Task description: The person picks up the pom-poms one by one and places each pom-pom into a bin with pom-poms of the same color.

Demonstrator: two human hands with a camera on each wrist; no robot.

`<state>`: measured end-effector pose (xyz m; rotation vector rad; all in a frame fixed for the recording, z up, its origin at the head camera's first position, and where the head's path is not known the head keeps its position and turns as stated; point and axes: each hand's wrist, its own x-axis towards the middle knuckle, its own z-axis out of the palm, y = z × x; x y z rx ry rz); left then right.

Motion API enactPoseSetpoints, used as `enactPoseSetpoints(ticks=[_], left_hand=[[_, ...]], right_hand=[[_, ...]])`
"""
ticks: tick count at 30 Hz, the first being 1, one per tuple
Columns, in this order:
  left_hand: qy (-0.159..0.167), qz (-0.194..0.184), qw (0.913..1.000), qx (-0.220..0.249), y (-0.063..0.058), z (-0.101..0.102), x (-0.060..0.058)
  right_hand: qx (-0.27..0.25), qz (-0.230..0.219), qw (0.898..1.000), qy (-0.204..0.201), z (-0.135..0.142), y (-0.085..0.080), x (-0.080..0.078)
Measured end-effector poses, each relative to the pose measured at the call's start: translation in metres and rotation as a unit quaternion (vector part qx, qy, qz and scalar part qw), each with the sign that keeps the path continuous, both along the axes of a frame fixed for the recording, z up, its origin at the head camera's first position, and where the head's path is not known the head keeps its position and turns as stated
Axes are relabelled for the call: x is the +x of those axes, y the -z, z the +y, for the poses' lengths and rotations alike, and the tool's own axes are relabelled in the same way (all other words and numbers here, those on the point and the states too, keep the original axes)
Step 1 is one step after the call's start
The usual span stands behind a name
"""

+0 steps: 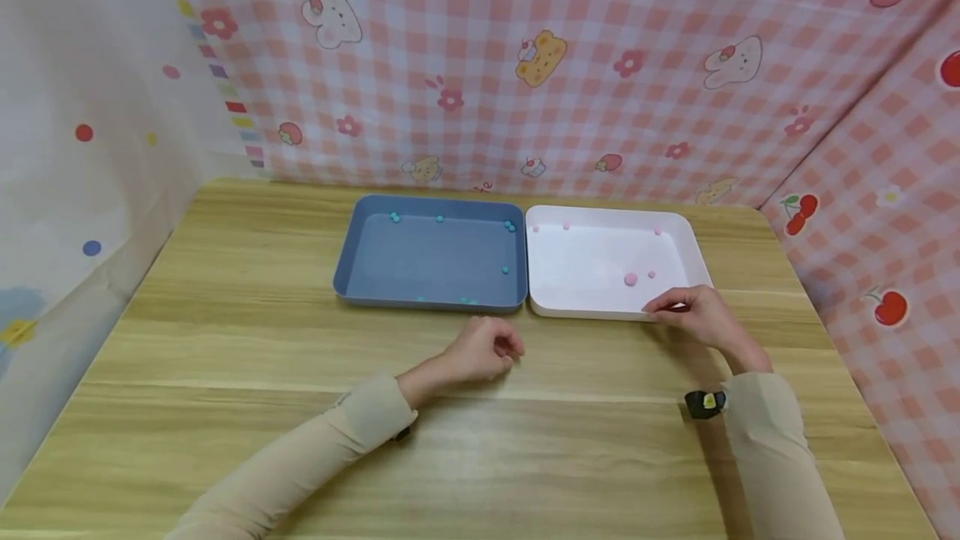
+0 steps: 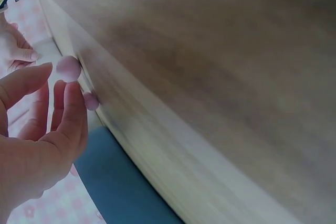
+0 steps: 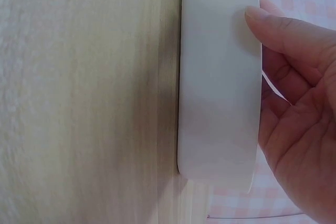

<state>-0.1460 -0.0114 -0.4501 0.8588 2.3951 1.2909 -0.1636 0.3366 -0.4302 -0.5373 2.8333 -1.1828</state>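
Observation:
My left hand (image 1: 480, 348) is above the table just in front of the two trays, fingers curled. In the left wrist view a pink ball (image 2: 68, 69) sits between its thumb and fingertips, and a smaller pink ball (image 2: 91, 101) is beside the outer finger. The head view does not show these two. My right hand (image 1: 701, 317) grips the front rim of the white tray (image 1: 585, 313) near its right corner. In the right wrist view, its thumb (image 3: 260, 18) lies against the tray's outer wall and the other fingers go over the rim.
A blue-grey tray (image 1: 435, 261) with several small teal balls (image 1: 510, 226) stands left of the white tray, almost touching it. Several pink balls (image 1: 631, 279) lie in the white tray. The wooden table (image 1: 225, 315) ends at checked cloth (image 1: 480, 65) behind and to the right.

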Motion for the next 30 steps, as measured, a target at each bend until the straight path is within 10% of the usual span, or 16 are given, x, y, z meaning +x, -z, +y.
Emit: enactPoseSetpoints(ticks=[19, 30], left_hand=[[0.032, 0.024, 0.9991, -0.008, -0.001, 0.002, 0.002], [0.031, -0.037, 0.9978, 0.046, -0.015, 0.007, -0.008]], right_hand=[[-0.005, -0.014, 1.000, -0.002, 0.000, -0.002, 0.000], [-0.004, -0.007, 1.000, -0.003, 0.001, 0.000, -0.001]])
